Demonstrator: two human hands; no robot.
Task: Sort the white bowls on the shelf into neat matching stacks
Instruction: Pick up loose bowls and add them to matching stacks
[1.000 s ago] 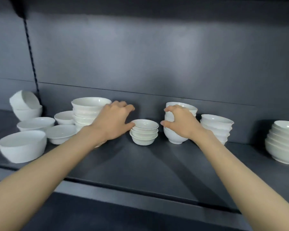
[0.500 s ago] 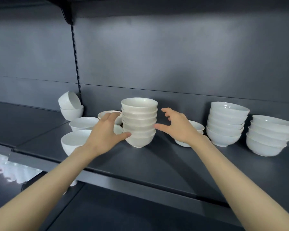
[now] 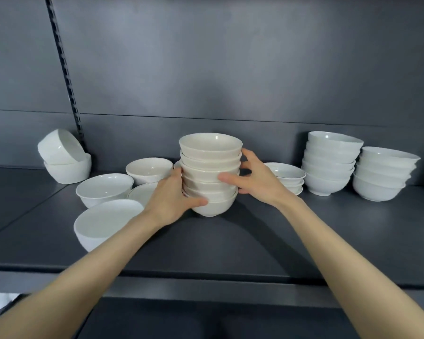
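Left hand (image 3: 171, 199): grasping the lower part of the centre stack (image 3: 211, 167) of white bowls, thumb across the front of the bottom bowl, fingers wrapped round the left side and hidden behind it. Right hand (image 3: 257, 182): grasping the same stack from the right, thumb laid across the front at mid-height, fingers curled against the upper rims. Stack upright, bowls nested, foot at the surface of the dark grey shelf (image 3: 255, 241); cannot tell whether it is lifted clear. Just behind the right hand: low stack of shallow bowls (image 3: 288, 173). Further right: tall stack (image 3: 328, 165), then far-right stack (image 3: 382, 177), near each other. Left of the centre stack: shallow dish (image 3: 142, 192) partly behind the left hand, single bowl (image 3: 149, 170) behind it, second bowl (image 3: 104, 189) beside, front bowl (image 3: 103, 221) partly covered by the left forearm. Far left by the slotted upright (image 3: 64, 69): tilted bowl (image 3: 58, 148) resting in an upright bowl (image 3: 70, 171).
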